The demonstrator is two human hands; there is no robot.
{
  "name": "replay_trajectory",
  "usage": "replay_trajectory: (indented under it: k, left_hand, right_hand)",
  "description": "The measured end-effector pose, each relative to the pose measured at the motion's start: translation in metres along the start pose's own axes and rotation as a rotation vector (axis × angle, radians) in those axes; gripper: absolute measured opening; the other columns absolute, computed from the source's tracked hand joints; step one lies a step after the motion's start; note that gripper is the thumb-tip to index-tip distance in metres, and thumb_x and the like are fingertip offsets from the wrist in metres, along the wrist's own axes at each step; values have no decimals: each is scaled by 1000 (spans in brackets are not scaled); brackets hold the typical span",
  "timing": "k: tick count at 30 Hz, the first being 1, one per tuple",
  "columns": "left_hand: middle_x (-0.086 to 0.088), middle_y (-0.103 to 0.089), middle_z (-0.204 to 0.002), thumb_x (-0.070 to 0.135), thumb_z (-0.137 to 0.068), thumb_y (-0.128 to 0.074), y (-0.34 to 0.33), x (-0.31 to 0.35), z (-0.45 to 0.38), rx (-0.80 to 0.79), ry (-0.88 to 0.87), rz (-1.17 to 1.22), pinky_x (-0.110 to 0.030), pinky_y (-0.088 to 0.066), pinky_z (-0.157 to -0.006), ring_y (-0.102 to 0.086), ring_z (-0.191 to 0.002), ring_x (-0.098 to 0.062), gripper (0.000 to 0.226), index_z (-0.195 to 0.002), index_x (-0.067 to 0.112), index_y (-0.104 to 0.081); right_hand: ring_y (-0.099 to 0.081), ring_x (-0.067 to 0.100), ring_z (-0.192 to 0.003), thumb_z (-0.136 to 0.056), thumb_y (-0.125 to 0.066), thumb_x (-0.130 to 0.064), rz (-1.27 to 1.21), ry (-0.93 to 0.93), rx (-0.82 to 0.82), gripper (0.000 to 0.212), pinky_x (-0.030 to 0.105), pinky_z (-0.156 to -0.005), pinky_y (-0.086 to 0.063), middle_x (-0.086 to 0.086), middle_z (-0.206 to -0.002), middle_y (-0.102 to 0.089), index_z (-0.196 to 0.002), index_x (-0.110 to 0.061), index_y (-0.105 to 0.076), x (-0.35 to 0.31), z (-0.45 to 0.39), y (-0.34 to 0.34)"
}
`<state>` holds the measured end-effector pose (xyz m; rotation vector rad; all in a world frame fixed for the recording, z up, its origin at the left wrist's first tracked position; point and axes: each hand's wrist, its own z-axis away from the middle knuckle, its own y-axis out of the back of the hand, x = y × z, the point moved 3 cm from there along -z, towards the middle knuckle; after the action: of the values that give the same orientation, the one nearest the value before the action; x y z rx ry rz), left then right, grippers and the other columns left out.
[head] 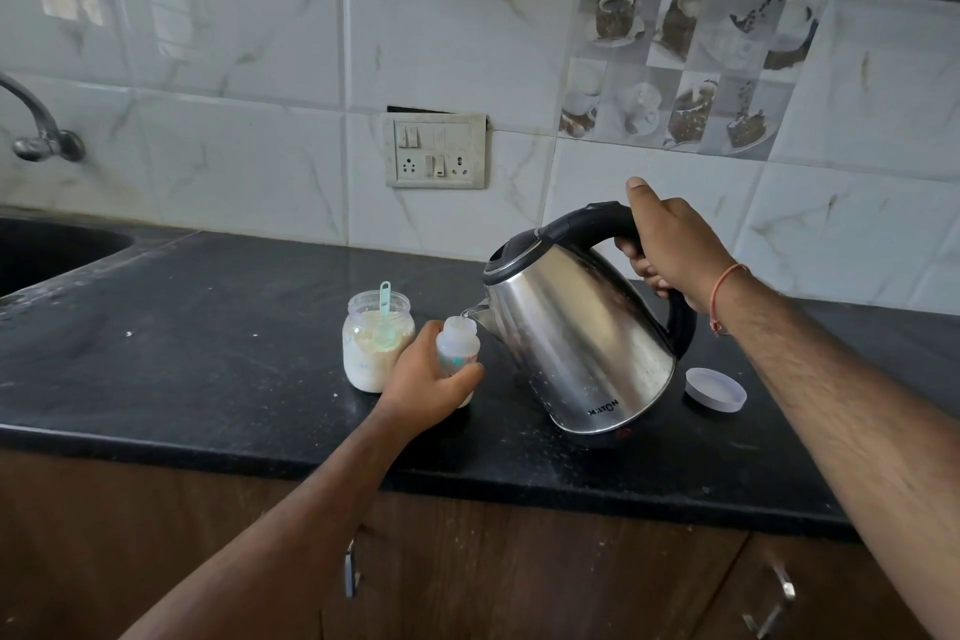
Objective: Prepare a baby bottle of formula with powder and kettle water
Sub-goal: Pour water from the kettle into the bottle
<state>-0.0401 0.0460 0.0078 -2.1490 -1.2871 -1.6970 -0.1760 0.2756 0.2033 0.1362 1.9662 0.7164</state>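
The left hand (pixel 426 379) wraps its grip around the bottle (pixel 457 346) on the counter (pixel 208 353); the right hand (pixel 670 250) grips the tilted kettle (pixel 576 343) by its handle, spout at the bottle's mouth.

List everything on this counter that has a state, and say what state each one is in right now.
Kettle: lid shut, tilted, spout over the bottle's mouth.
Baby bottle: uncapped, upright.
Powder jar: open, partly full, scoop standing in it.
Jar lid: off, lying on the counter.
Left hand: grips the bottle.
Right hand: grips the kettle handle.
Tap: no water seen running.
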Motion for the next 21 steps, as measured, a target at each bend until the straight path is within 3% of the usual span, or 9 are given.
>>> replay_trajectory:
  k: [4,10,16,21]
  left_hand:
    - [10,-72,-101,44,-73,-70,0,-1,0,10,2,16,-27,-50,-82,-67,-98,-6,47,-114,22,-63]
    - [12,-70,-103,44,-74,-71,1,1,0,14,-5,11,-18,-45,-79,-64,-98,-1,47,-116,24,-62]
    - [12,-70,-104,23,-88,-81,1,-3,-1,29,-5,-9,-19,-46,-78,-63,-98,1,36,-118,23,-62]
    - [12,-70,-102,42,-75,-73,1,-1,0,17,8,2,-22,-46,-79,-64,-98,-3,46,-116,24,-62]
  right_hand:
    - [-29,20,-40,-105,-29,-64,-2,3,1,69,29,-51,-30,-2,-46,-37,-63,-14,-50,0,-1,0]
    - [-29,20,-40,-105,-29,-64,2,6,-2,69,29,-51,-30,-2,-46,-37,-62,-14,-50,0,-1,0]
    - [-30,20,-41,-104,-29,-64,6,8,-2,68,29,-51,-31,-1,-47,-37,-63,-14,-50,-1,-1,-1]
    - [-30,20,-41,-105,-29,-64,8,11,-1,69,29,-51,-31,-1,-48,-37,-63,-14,-50,-1,0,-1]
